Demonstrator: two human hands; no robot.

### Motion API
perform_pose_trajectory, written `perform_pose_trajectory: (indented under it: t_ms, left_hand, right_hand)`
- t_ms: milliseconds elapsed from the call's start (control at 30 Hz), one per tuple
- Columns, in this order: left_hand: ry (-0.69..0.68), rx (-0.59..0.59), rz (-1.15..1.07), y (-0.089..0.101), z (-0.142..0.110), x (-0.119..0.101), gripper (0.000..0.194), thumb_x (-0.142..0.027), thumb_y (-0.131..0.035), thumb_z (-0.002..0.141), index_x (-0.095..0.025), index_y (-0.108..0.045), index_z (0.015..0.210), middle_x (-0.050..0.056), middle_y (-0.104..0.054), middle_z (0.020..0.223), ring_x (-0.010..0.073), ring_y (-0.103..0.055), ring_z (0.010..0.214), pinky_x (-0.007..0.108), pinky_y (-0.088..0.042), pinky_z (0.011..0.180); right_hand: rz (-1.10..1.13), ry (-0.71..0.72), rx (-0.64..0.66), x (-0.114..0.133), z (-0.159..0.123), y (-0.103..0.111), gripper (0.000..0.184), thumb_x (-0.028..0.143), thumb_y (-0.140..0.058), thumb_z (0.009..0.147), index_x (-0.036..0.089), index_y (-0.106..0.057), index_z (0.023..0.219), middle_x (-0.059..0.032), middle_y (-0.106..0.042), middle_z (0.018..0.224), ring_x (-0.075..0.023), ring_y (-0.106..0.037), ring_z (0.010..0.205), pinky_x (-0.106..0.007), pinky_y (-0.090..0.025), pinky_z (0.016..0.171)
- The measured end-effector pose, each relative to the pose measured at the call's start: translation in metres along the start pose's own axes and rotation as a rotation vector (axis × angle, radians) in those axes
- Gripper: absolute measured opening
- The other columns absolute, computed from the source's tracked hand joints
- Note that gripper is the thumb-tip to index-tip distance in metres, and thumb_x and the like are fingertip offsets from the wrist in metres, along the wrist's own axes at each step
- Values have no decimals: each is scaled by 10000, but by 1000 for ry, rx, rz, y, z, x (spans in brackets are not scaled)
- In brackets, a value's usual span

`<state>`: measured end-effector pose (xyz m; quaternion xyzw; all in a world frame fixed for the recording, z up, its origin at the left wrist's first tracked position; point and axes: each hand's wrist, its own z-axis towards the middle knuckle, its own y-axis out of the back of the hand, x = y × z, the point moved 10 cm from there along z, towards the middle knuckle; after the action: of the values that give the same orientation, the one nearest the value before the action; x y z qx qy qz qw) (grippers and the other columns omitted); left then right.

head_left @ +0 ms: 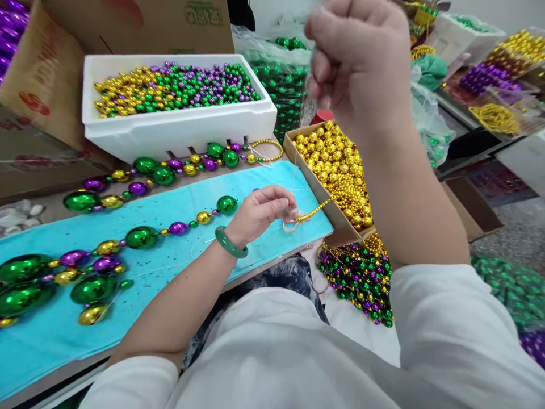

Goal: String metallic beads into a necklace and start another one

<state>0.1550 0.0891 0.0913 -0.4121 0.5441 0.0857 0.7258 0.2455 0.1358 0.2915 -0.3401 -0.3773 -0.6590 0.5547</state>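
My left hand point(268, 210), with a green bangle on its wrist, is closed in a pinch at the end of a gold bead strand point(314, 211). A small pale loop of cord point(290, 226) hangs under its fingertips. The strand reaches right, to the edge of the gold bead box. Raised high at the upper right is my right hand point(357, 62), its fingers closed and slightly blurred. A thin thread point(294, 173) rises from my left fingers toward it. Left of my left hand, a bead garland point(142, 237) in green, purple and gold lies on the turquoise cloth point(170, 278).
A white foam box point(179, 128) of small mixed beads stands behind the cloth, with another bead garland point(162, 175) before it. A cardboard box point(313, 196) holds gold beads. Mixed bead strands point(357, 278) hang below it. Large cardboard point(42, 96) stands at left.
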Motion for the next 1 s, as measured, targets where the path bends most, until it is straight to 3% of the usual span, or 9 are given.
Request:
perform_pose_trajectory:
  t_ms: [133,267,367,467,567,667,733,867,1000]
  left_hand:
    - [165,-144,82,29,-6,29,276,-359,-828,636,-151,-706,771,7,-654,655,105,-608,572,241,-502,569]
    - [341,-241,191,57,-13,60,312,-365,-849,573,-145,-727,758,8,-649,604,95,-579,539,218,-476,529]
    - [443,-251,220,65,-14,77,297,-337,-853,554,-134,-722,727,18,-654,605,95,-580,528,211,-473,510]
    - [457,-350,135,76,-13,82,264,-291,-836,581,-123,-694,727,16,-646,620,102,-610,538,208,-492,513]
    - [416,-484,18,88,-14,80,245,-237,-812,613,-122,-668,774,15,-641,679,137,-668,598,203,-493,489]
    - [364,-559,-48,98,-14,74,234,-211,-786,645,-120,-649,812,16,-636,719,148,-683,618,189,-468,446]
    - [331,-596,-65,103,-14,69,226,-207,-776,658,-119,-638,815,10,-627,714,129,-666,595,185,-466,444]
    - [282,-634,-41,109,-15,60,256,-239,-790,644,-118,-643,815,3,-624,703,90,-612,559,185,-473,462]
    - [260,-635,-4,110,-16,55,308,-284,-821,602,-116,-658,804,2,-626,691,82,-593,561,196,-488,505]
  right_hand:
    - [47,-306,-216,-90,-31,53,202,98,-510,907,188,-465,731,93,-481,460,-62,-480,377,-153,-277,319]
    - [-9,-449,-270,-158,-71,82,157,246,-586,882,203,-481,773,76,-470,556,-68,-519,477,-168,-347,418]
    - [-147,-450,-255,-181,-89,94,114,308,-550,885,204,-520,848,38,-519,643,-103,-554,570,-219,-411,498]
    - [-557,-403,-252,-173,-104,102,122,276,-516,883,184,-561,949,-40,-602,816,-163,-596,743,-295,-462,621]
    - [-1030,-422,-141,-163,-134,86,134,235,-534,864,163,-605,953,-105,-640,945,-223,-596,873,-349,-457,720]
    - [-1074,-576,447,-202,-191,23,133,222,-526,879,184,-643,827,-76,-673,849,-210,-608,799,-311,-441,692]
    - [-1101,-520,648,-218,-221,-9,183,193,-483,913,177,-664,933,-97,-686,985,-225,-605,915,-303,-440,728]
    - [-1329,-348,635,-237,-231,-25,357,156,-399,950,116,-553,1271,-174,-606,1216,-280,-518,1098,-345,-417,819]
    - [-1410,-249,684,-247,-223,-27,273,131,-399,933,123,-607,1110,-176,-619,1054,-299,-525,986,-397,-393,795]
